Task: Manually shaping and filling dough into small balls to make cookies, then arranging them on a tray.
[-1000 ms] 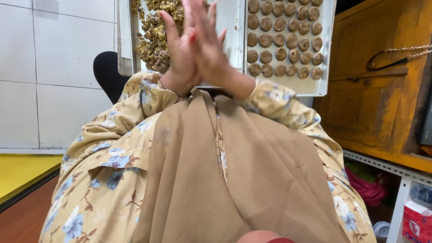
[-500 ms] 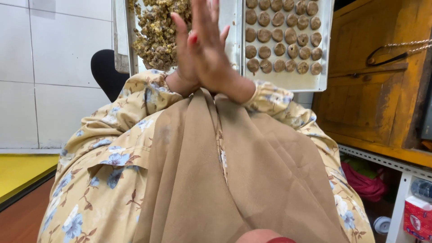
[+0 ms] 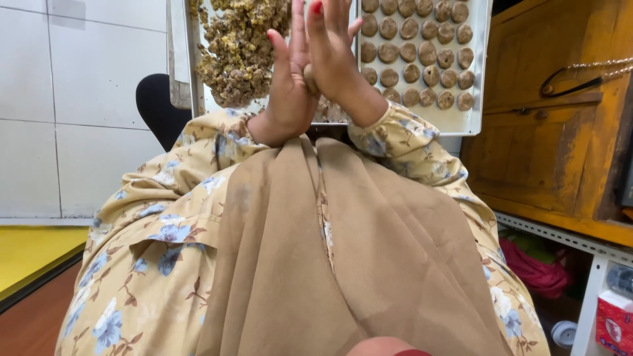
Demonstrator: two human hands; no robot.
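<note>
We press a small brown dough ball (image 3: 310, 78) between our two palms, above the white tray (image 3: 461, 122). It could slip out and drop on our lap if we loosen. Our left hand (image 3: 288, 92) and right hand (image 3: 337, 56) make a flat grip, fingers straight, squeezing it.

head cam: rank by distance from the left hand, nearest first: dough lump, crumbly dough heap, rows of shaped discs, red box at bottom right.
1. Dough lump: pressed between left hand and right hand.
2. Crumbly dough heap: just beyond, on the tray's left.
3. Shaped discs: tray's right side, past the right hand.
4. Red box: bottom right, by the shelf.
</note>
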